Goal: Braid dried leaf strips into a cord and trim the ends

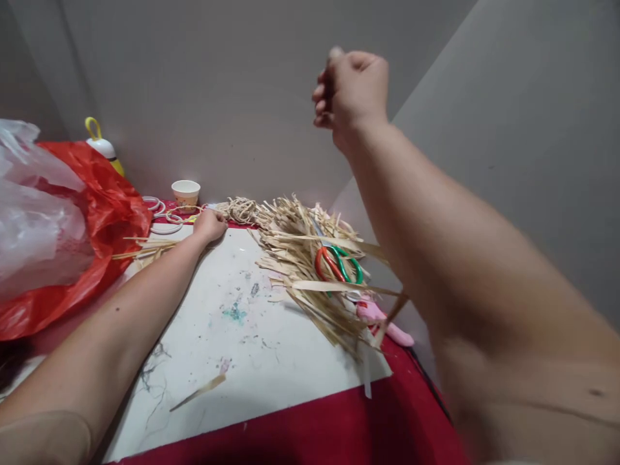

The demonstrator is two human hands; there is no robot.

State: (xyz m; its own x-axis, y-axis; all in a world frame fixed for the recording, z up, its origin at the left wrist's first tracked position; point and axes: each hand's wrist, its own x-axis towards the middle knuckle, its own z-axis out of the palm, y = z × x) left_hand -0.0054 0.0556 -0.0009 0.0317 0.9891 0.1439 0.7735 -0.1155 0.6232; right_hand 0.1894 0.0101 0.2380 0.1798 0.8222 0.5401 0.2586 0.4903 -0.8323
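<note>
My left hand is closed at the far edge of a stained white board, beside the bundle of beige twine. A thin pale strand shows next to its fingers; what they hold is hidden. High in front of the grey wall, my right hand has its fingers curled in, slightly blurred. Whatever may be in it does not show. Below it, a pile of dry straw-like strips lies on the board's right side. Scissors with red and green handles rest on those strips.
A red and clear plastic bag bulges at left, before a yellow-and-white bottle. White rings lie near a paper cup. A pink object sits at right on the red cloth. One loose strip lies in front.
</note>
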